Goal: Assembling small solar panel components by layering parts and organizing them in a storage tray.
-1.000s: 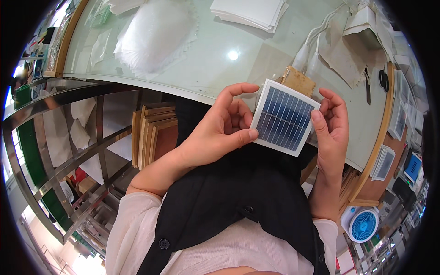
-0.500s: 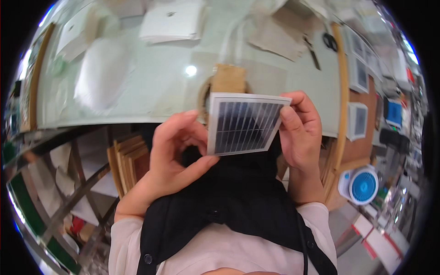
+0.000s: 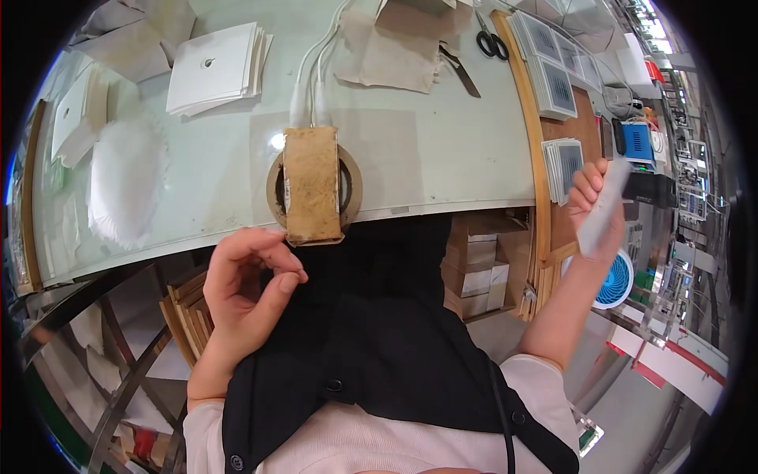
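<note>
One panel (image 3: 606,207) is in our right hand (image 3: 586,193), out beyond the wooden rail (image 3: 527,150), tilted steeply, pale side toward us and slightly blurred. Fingers wrap its left side; the thumb is hidden, so we cannot tell how it bears. Our left hand (image 3: 246,294) holds nothing we can see: fingers loosely curled, thumb near their tips, narrow gap, close to the near end of the tan block (image 3: 313,186).

Handling, as we judge it: with only one hand on the panel, we do best to grip by its edges, spare the face, and level it before its rim meets anything. Slow wrist, light pinch; a tilted corner would likely touch first.

Edges: the rail borders the tabletop (image 3: 442,170) on the right. Just beyond it a stack of panels (image 3: 562,167) sits near the held one, so we would want clearance there. Behind the panel in our view, a black box (image 3: 654,189); below the right hand, the fan (image 3: 614,280). More room on the tabletop between block and rail; scissors (image 3: 492,45) lie at its far right, well apart.
</note>
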`<state>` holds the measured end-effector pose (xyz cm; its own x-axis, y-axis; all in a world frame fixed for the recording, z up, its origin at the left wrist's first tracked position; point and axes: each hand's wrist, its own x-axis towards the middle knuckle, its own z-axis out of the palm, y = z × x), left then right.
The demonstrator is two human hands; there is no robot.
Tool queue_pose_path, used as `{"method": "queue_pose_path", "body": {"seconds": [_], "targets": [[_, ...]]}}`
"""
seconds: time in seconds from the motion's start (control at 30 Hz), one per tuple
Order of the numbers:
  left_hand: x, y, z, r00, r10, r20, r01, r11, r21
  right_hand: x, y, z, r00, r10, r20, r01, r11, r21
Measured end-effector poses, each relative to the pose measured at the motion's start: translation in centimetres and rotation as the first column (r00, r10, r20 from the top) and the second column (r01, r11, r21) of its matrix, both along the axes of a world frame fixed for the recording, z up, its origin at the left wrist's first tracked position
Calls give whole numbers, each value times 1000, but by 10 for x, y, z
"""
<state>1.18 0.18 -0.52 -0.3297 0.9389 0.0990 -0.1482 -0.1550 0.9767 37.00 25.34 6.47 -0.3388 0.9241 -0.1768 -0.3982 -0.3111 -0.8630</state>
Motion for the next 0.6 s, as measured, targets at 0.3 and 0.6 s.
{"method": "queue_pose_path", "body": {"seconds": [0.3, 0.6], "targets": [[-2, -3, 8, 991, -63, -115, 61, 998, -22, -41, -16, -19, 629, 203, -750, -344, 938, -34], [-2, -4, 2, 991, -94, -99, 87, 994, -69, 85, 35, 16, 744, -335, 578, 217, 939, 266]]}}
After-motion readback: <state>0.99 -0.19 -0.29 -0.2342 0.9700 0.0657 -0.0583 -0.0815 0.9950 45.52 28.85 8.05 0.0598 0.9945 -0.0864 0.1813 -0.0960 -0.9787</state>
